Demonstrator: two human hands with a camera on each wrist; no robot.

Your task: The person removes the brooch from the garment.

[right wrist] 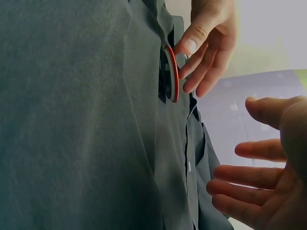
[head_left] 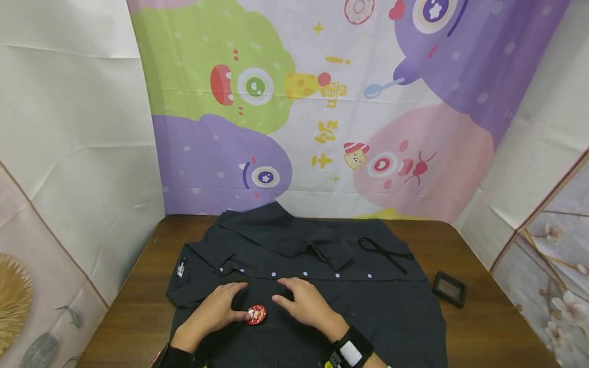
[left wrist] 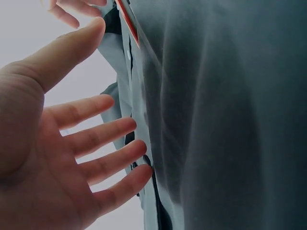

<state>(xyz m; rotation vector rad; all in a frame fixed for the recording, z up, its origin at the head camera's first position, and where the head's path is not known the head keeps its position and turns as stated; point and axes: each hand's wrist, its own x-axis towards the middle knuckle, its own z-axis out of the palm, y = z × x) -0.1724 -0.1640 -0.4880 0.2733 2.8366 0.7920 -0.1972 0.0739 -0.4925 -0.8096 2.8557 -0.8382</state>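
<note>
And there it is, the round red badge (head_left: 256, 315), printed face up on the dark shirt (head_left: 391, 312), between the two hands and below the row of pale buttons! The left hand (head_left: 218, 309) is right there, its thumb tip just beside the badge's edge; whether skin meets rim, I cannot tell. Those fingers are spread, thumb well apart from them, clamped on nothing. Across the way, the right hand (head_left: 309, 305) hangs over the cloth, thumb and fingers apart too, palm free, the badge a short way from its thumb. The right wrist view catches that red rim almost edge-on against the fabric. The shirt sprawls over the brown wooden table (head_left: 497, 327), collar and folds bunched toward the far edge, a black ribbon (head_left: 386, 253) lying loosely across its far right part. Just beside the shirt, on bare wood, sits a small black frame (head_left: 450, 289). Black bands wrap both wrists, and behind it all hangs a bright cloth backdrop (head_left: 317, 189) full of cartoon creatures in green, purple and pink!
</note>
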